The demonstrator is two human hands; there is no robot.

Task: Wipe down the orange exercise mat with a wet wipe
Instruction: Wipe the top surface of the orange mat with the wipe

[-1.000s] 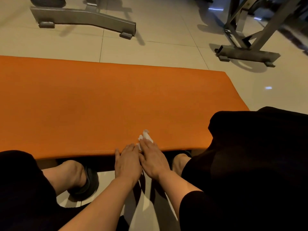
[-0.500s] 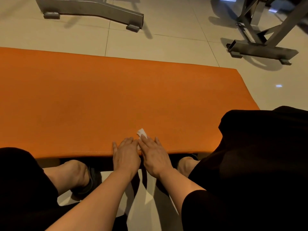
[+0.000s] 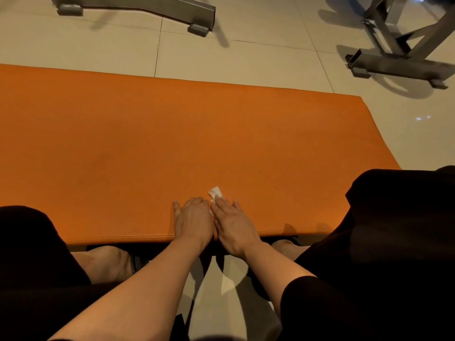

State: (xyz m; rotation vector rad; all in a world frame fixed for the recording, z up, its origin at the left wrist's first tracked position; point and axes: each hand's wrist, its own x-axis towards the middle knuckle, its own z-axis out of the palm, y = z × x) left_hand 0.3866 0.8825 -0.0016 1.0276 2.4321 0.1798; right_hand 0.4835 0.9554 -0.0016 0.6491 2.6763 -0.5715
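Wet wipe (image 3: 215, 193) is lying on the orange exercise mat (image 3: 172, 148) near its front edge, and we are pinning it under both hands, left hand (image 3: 193, 219) and right hand (image 3: 234, 223) side by side with fingers spread flat, gripping nothing. We are judging the wiping barely begun; next we are needing long, pressing strokes toward the far edge by the tiled floor (image 3: 246, 62).

Both forearms bare from wrist to near elbow. Left hand (image 3: 193, 219) and right hand (image 3: 234, 225): no rings, watch or bands visible behind the fingers. Black sleeve (image 3: 317, 306) ends partway up the right forearm. Black garment (image 3: 394, 230) covers the knees. Dark sandal (image 3: 138, 262) on one bare foot.
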